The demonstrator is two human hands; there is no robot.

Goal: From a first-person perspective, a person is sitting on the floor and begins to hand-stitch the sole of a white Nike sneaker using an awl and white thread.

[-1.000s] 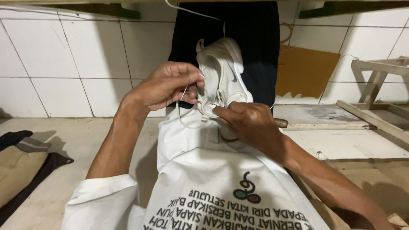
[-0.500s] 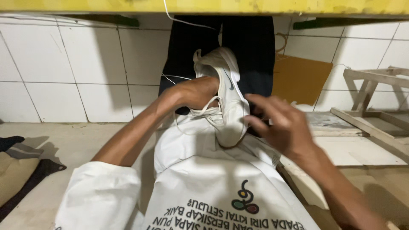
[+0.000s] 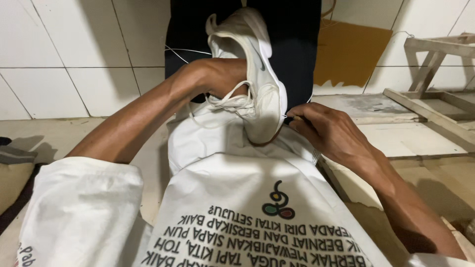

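Observation:
A white sneaker [image 3: 262, 84] with loose white laces stands toe-down on my lap, heel up. My left hand [image 3: 220, 79] is pushed inside the shoe's opening and grips it from within; only the wrist and knuckles show. My right hand [image 3: 331, 133] is at the shoe's right side near the sole edge, fingers pinched on a thin needle [image 3: 291, 117] whose tip touches the shoe. A fine white thread [image 3: 188, 50] runs leftward from behind the shoe.
A white tiled wall [image 3: 59, 59] stands ahead, with a black panel [image 3: 297, 44] behind the shoe and brown cardboard [image 3: 351, 49] beside it. A wooden frame [image 3: 435, 84] lies at the right. Dark cloth [image 3: 15, 155] lies at the left. My white printed shirt [image 3: 257, 217] fills the foreground.
My left hand has slid from the top of the sneaker into its opening. My right hand swung out to the right and has come back to the sole edge with the needle.

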